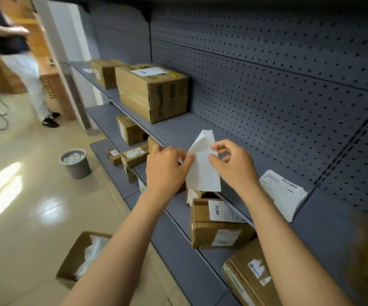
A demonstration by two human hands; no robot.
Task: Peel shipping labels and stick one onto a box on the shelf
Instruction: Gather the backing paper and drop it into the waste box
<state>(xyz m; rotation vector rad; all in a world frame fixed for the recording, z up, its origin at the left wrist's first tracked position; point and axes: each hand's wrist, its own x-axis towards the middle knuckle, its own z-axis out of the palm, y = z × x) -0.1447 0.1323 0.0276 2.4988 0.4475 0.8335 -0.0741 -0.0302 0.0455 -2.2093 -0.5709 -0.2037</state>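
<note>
Head view: far left of the fingers, a second person (13, 51) stands on the tiled floor, which lies open and wide there. Nearer, a grey bin (76, 163) and an open carton (85, 257) sit on the floor, both well clear of the shelf edge (178, 246). The left hand (167, 166) is closed, thumb and fingertips pinching the left edge of a white label sheet (203, 173). The sheet hangs upright between the two hands, over the shelf's front edge; its top corner curls away, partly peeled. The right hand (234, 164) pinches the sheet's upper right edge with thumb and forefinger, the other fingers loosely curled. Just below the fingers, on the next shelf down, lies a small box (214, 226) with a barcode label on top. Beyond the fingers, up the shelf, stands a big box (154, 91); bare shelf lies between it and the hands. Right of the right-hand fingers, a stack of labels (282, 193) lies flat on the shelf near the pegboard (267, 85).
</note>
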